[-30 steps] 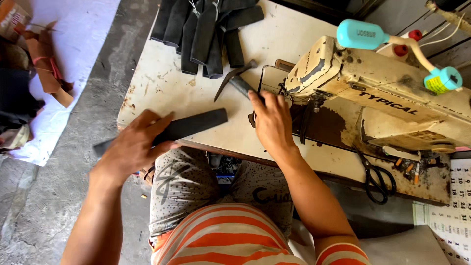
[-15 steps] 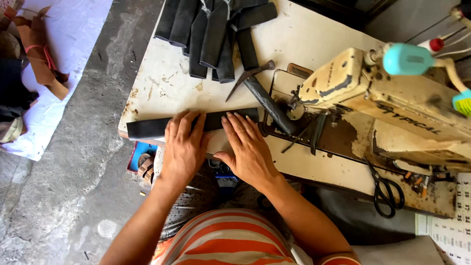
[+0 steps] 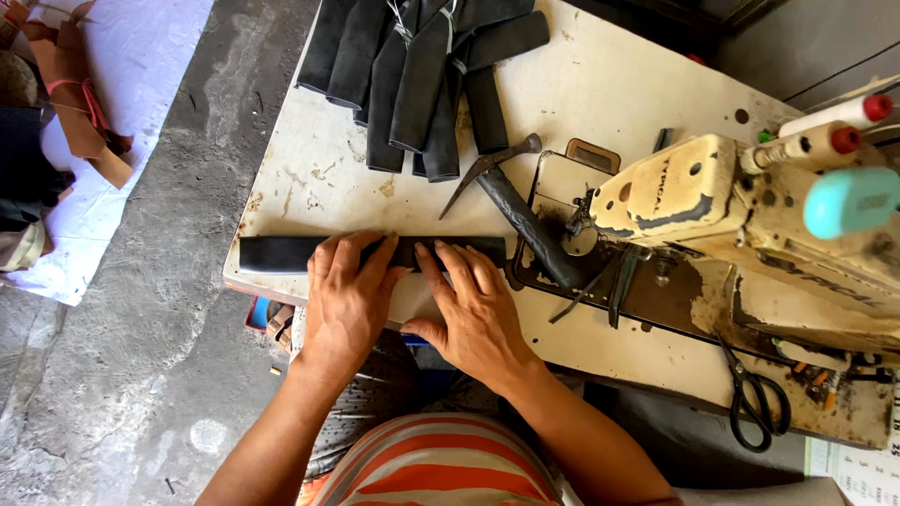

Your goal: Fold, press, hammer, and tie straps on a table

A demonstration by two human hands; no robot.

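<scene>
Both hands are now pressing flat on the long black strip; a moment ago the left hand was carrying it; the right hand was by the sewing machine. Fingers are lying spread, gripping nothing. The strip is lying along the surface edge at 6 o'clock; the hammer is sitting close at 1 o'clock; open room is at 11 o'clock.

I see a worn cream sewing machine on the right of the surface; a hammer lies just before it; black scissors lie near the front edge; a pile of black strips rests at the back; brown pieces lie on a white sheet on the floor.
</scene>
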